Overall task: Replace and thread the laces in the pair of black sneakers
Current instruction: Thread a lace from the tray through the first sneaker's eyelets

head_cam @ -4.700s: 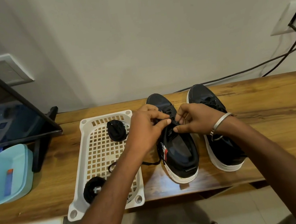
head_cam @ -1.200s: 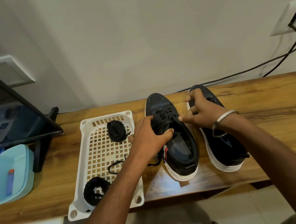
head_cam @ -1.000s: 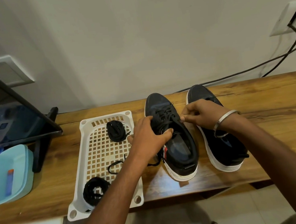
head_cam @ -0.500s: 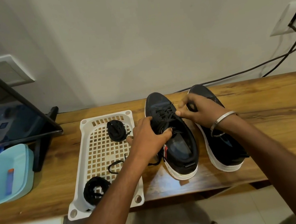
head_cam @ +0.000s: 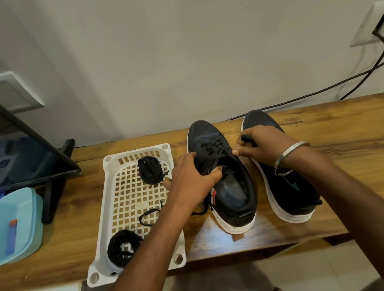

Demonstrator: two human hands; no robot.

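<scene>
Two black sneakers with white soles stand side by side on the wooden table (head_cam: 360, 172), toes toward the wall. My left hand (head_cam: 190, 177) grips the left side of the left sneaker (head_cam: 231, 189) at its opening, thumb inside. My right hand (head_cam: 259, 143) pinches a black lace (head_cam: 216, 149) at the right eyelets of that sneaker and lies over the front of the right sneaker (head_cam: 287, 191). A loose lace end trails left from the left sneaker.
A white perforated tray (head_cam: 125, 203) left of the sneakers holds two coiled black laces (head_cam: 150, 169) (head_cam: 122, 246). A pale blue box (head_cam: 11, 225) and a dark screen stand (head_cam: 52, 188) sit at the far left. Black cables (head_cam: 325, 88) run along the wall.
My right hand has shifted slightly nearer, its fingertips now pinching the lace at the right eyelets. My left hand keeps its grip on the left sneaker, which stays in place.
</scene>
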